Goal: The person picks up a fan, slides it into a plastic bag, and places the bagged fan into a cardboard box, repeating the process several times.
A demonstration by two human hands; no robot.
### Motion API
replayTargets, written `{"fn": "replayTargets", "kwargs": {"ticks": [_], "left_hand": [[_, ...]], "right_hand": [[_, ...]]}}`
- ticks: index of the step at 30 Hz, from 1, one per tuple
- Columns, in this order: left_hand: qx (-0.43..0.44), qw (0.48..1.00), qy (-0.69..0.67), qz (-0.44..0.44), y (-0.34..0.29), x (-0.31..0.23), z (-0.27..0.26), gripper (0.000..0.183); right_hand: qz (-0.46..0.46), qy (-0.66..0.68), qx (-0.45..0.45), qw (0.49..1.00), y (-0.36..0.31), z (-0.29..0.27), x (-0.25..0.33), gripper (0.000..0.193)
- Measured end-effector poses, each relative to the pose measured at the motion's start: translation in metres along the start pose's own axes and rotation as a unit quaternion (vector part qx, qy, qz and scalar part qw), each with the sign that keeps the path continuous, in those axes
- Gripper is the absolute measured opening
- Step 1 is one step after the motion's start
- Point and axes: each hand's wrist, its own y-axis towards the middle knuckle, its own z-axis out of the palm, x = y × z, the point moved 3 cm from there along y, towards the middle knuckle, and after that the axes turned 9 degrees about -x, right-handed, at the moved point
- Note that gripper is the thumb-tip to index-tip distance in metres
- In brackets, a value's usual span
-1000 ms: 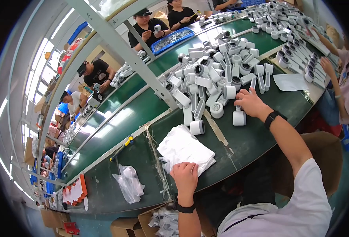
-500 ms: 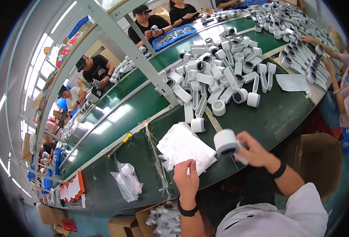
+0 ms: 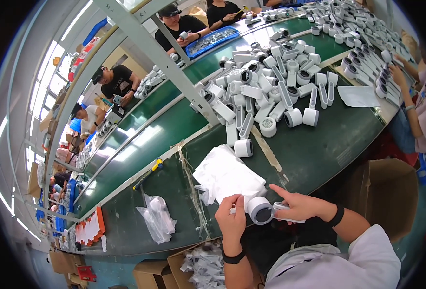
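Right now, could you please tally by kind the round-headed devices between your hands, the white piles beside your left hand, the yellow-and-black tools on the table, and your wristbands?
Round-headed device: 1
White pile: 1
Yellow-and-black tool: 1
Black wristbands: 2
Total: 5

No wording can be read: small dark marks are seen on the white metal beam (image 3: pixel 148 48), blurred pale print on a black T-shirt (image 3: pixel 120 81).
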Motion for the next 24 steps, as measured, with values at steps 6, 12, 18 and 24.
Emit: {"fn": "replayTargets", "kwargs": {"ticks": [6, 12, 18, 24], "left_hand": [[0.030, 0.999, 0.000, 0.023, -0.003, -0.005, -0.012, 0.010], [0.010, 0.990, 0.032, 0.135, -0.008, -0.019, -0.016, 0.008], [0.051, 0.964, 0.082, 0.249, -0.018, -0.053, -0.007, 0.016], [0.125, 0.967, -0.012, 0.221, -0.038, -0.058, 0.004, 0.019]], "right_hand": [[-0.056, -0.067, -0.011, 0.996, 0.020, -0.002, 0.000, 0.071], [-0.025, -0.070, -0.057, 0.996, 0.017, 0.006, 0.015, 0.062], [-0.022, 0.050, -0.100, 0.994, 0.020, 0.016, 0.010, 0.064], [-0.067, 0.279, -0.086, 0.954, 0.023, 0.023, 0.004, 0.075]]}}
